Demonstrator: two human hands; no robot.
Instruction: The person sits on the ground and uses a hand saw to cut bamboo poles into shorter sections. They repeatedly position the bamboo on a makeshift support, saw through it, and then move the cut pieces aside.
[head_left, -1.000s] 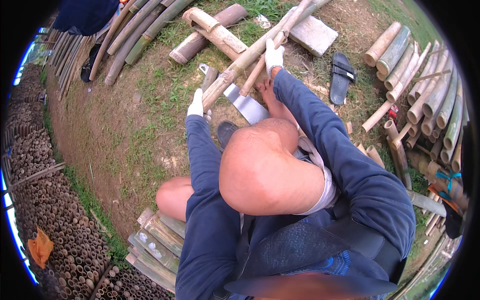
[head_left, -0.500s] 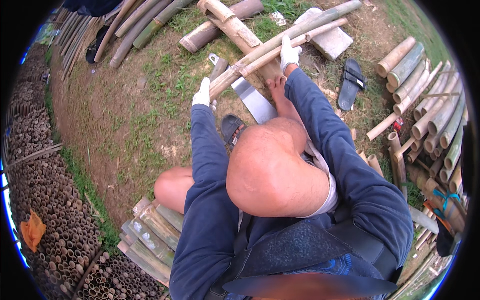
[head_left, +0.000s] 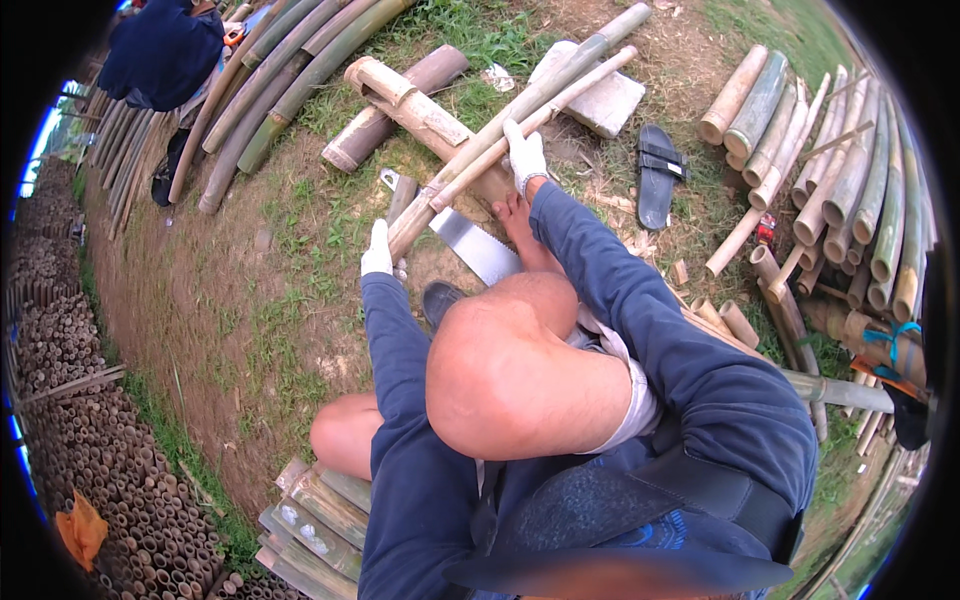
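My left hand (head_left: 377, 250), in a white glove, grips the near end of a long greenish bamboo pole (head_left: 570, 78) that slants away to the upper right. A thinner bamboo stick (head_left: 545, 112) lies alongside the pole, and my gloved right hand (head_left: 524, 157) is closed around it about midway. Whether the right fingers also touch the pole is hidden. Both pieces cross over a thick bamboo log (head_left: 440, 118). Beneath them on the ground lies a handsaw (head_left: 474, 245), its blade partly covered by my leg. My bare foot (head_left: 514, 217) rests beside the log.
A dark bamboo log (head_left: 355, 140) props the thick one. Beyond are a concrete block (head_left: 615, 105) and a black sandal (head_left: 656, 180). Cut bamboo (head_left: 850, 190) is stacked at right, with more poles (head_left: 330, 85) at upper left near another person (head_left: 160, 50). Bundled bamboo ends (head_left: 110, 440) fill the left side.
The view has shifted, so the bamboo, saw and hands sit further left in it. More of the other person shows at upper left. Both hands keep their grip.
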